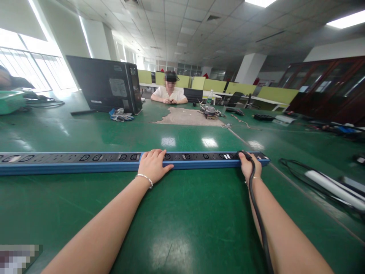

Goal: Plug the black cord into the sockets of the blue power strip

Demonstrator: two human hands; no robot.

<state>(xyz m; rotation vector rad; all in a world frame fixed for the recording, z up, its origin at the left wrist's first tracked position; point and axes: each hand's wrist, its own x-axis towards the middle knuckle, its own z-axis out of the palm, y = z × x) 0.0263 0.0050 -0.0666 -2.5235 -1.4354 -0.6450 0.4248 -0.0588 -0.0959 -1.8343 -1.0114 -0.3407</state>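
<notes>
A long blue power strip (199, 164) with a black face and rows of sockets lies across the green table, running out of view on the left. My left hand (152, 164) grips it near the middle, fingers over the top and thumb along the near side. Close to the strip's right end, my right hand (251, 164) is closed around the plug (244, 155) of a black power cable (254, 198). The plug is at the socket face, largely covered by my fingers; how deep it sits cannot be seen. The cable hangs down over my right forearm.
A black computer case (102, 83) stands at the back left, with gloves (121, 115) beside it. Another person (170, 91) sits across the table (182, 133). A bottle (210, 97) and parts stand nearby. Looped cables (296, 167) and a white bar (327, 182) lie right.
</notes>
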